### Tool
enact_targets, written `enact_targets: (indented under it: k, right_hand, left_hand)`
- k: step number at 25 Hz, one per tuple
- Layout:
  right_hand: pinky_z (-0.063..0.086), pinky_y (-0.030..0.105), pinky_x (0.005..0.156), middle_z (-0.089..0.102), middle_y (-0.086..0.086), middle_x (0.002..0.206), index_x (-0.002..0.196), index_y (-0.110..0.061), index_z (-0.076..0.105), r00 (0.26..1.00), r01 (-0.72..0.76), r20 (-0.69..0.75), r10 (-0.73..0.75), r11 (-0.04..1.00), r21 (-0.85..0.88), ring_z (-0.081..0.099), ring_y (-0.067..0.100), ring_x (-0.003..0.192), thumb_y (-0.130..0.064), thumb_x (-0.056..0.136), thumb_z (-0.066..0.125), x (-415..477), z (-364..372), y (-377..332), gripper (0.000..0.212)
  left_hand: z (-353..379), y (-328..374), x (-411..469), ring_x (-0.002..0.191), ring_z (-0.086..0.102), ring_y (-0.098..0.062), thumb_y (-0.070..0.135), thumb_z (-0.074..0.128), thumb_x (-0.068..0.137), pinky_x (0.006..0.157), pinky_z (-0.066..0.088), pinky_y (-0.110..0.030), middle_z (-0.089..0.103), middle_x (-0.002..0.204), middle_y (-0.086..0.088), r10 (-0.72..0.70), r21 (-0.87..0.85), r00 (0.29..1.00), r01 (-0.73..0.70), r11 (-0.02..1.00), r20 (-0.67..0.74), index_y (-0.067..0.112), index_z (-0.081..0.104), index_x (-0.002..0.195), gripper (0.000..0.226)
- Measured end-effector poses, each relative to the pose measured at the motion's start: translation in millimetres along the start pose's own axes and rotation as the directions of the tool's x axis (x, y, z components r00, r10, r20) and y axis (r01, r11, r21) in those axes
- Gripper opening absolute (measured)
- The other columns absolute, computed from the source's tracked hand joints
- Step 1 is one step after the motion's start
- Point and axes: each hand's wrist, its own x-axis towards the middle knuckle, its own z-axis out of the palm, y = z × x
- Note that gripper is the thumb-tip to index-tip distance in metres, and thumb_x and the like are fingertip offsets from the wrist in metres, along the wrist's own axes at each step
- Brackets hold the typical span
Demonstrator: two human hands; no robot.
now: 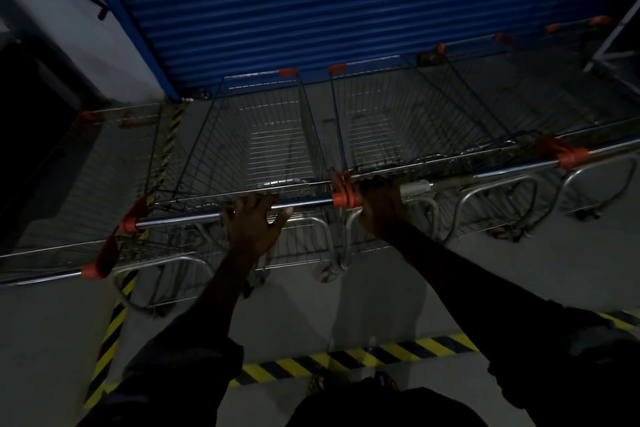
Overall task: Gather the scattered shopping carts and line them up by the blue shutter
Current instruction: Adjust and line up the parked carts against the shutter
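- Gripping two chrome cart handles [304, 203]: left hand [252, 227] on one, right hand [381, 208] on its neighbour.
- At least four silver wire shopping carts [270, 146] stand abreast, facing the ribbed blue metal shutter [311, 3].

Wire shopping carts [263, 135] stand side by side, noses toward the blue shutter [311, 3]. The left hand [254, 224] curls over one cart's chrome handle [304, 203]; the right hand [379, 206] grips the neighbouring handle [502, 172] beside an orange end cap [343, 199]. Yellow-black hazard tape [346, 359] crosses the floor [381, 288]
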Motion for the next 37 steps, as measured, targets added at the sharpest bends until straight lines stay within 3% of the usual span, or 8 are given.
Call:
enact_targets:
  k: [3, 7, 12, 17, 22, 25, 29, 37]
  right_hand:
    - [0.054, 0.043, 0.076, 0.073, 0.007, 0.083, 0.124, -0.014, 0.07, 0.984, -0.072, 0.165, 0.073, 0.997, -0.011, 0.069, 0.034, 0.079, -0.019, 0.061, 0.082, 2.6, -4.0, -1.0, 0.064]
    - [0.048, 0.05, 0.089, 0.069, 0.01, 0.108, 0.136, -0.016, 0.06, 0.955, -0.094, 0.273, 0.116, 0.991, -0.094, 0.063, 0.039, 0.102, -0.027, 0.058, 0.082, 2.6, -7.0, -6.3, 0.082]
    - [0.031, 0.054, 0.104, 0.053, 0.011, 0.14, 0.141, -0.014, 0.054, 0.976, -0.205, 0.058, 0.212, 0.973, -0.105, 0.047, 0.037, 0.129, -0.029, 0.07, 0.046, -6.5, -20.6, -46.2, 0.074]
    - [0.029, 0.06, 0.11, 0.051, 0.017, 0.142, 0.138, -0.012, 0.048, 0.99, -0.104, 0.094, 0.105, 0.994, -0.016, 0.045, 0.044, 0.131, -0.03, 0.066, 0.06, 13.4, -11.9, -143.0, 0.075]
    - [0.04, 0.052, 0.102, 0.05, 0.007, 0.142, 0.136, -0.016, 0.058, 0.993, 0.065, 0.08, -0.091, 0.956, 0.287, 0.045, 0.034, 0.128, -0.036, 0.08, 0.069, 53.0, 20.5, -275.6, 0.06]
    - [0.039, 0.048, 0.104, 0.048, 0.008, 0.149, 0.142, -0.015, 0.054, 0.976, 0.16, 0.081, -0.201, 0.92, 0.357, 0.046, 0.033, 0.13, -0.049, 0.09, 0.064, 77.4, 43.8, -348.1, 0.063]
    - [0.024, 0.056, 0.116, 0.026, 0.005, 0.165, 0.157, -0.031, 0.029, 0.917, 0.052, 0.368, -0.155, 0.96, 0.275, 0.029, 0.032, 0.148, -0.089, 0.079, 0.039, 105.5, 73.3, -410.7, 0.099]
    - [0.032, 0.055, 0.111, 0.043, 0.0, 0.157, 0.155, -0.036, 0.034, 0.913, -0.016, 0.404, -0.056, 0.985, 0.171, 0.045, 0.031, 0.136, -0.1, 0.07, 0.028, 133.3, 98.5, -423.9, 0.107]
  left_hand:
    - [-0.8, -0.3, -2.1, 0.113, 0.058, -0.031, 0.079, 0.035, 0.086, 0.103, 0.032, -0.052, 0.068, 0.115, 0.004, 0.021, -0.004, 1.0, -0.021, 1.0, -0.014, 0.033, 0.07, 0.116, 0.065]
    - [-4.0, 1.9, -2.8, 0.116, 0.057, -0.029, 0.079, 0.038, 0.084, 0.105, 0.025, -0.046, 0.067, 0.116, 0.002, -0.001, -0.026, 1.0, 0.002, 1.0, 0.011, 0.032, 0.07, 0.118, 0.066]
    - [-22.3, -16.5, -17.6, 0.128, 0.051, -0.02, 0.066, 0.054, 0.086, 0.113, 0.029, -0.042, 0.055, 0.138, 0.004, 0.166, -0.299, 0.983, -0.135, 0.945, 0.081, 0.03, 0.054, 0.143, 0.068]
    - [-77.7, -52.8, -36.7, 0.116, 0.06, -0.019, 0.029, 0.062, 0.095, 0.098, 0.05, -0.038, 0.06, 0.132, 0.001, 0.1, -0.44, 0.986, -0.148, 0.886, -0.13, 0.022, 0.06, 0.135, 0.041]
    - [-149.2, -155.5, -57.2, 0.104, 0.063, -0.025, 0.019, 0.061, 0.1, 0.089, 0.047, -0.037, 0.069, 0.112, -0.004, -0.04, -0.311, 0.904, -0.105, 0.945, -0.426, 0.016, 0.066, 0.118, 0.02]
    - [-165.7, -240.2, -77.5, 0.104, 0.059, -0.029, 0.03, 0.057, 0.102, 0.092, 0.042, -0.043, 0.067, 0.11, -0.004, -0.196, -0.213, 0.844, 0.1, 0.972, -0.499, 0.017, 0.066, 0.112, 0.018]
    - [-144.7, -340.1, -104.8, 0.132, 0.045, -0.032, 0.058, 0.043, 0.1, 0.112, 0.025, -0.06, 0.057, 0.133, -0.004, -0.45, -0.013, 0.826, 0.474, 0.88, -0.34, 0.024, 0.063, 0.113, 0.042]
    - [-119.5, -390.1, -89.0, 0.144, 0.021, -0.039, 0.059, 0.055, 0.095, 0.116, 0.032, -0.051, 0.044, 0.139, -0.018, -0.412, -0.396, 0.9, 0.33, 0.857, -0.142, 0.016, 0.069, 0.095, 0.046]
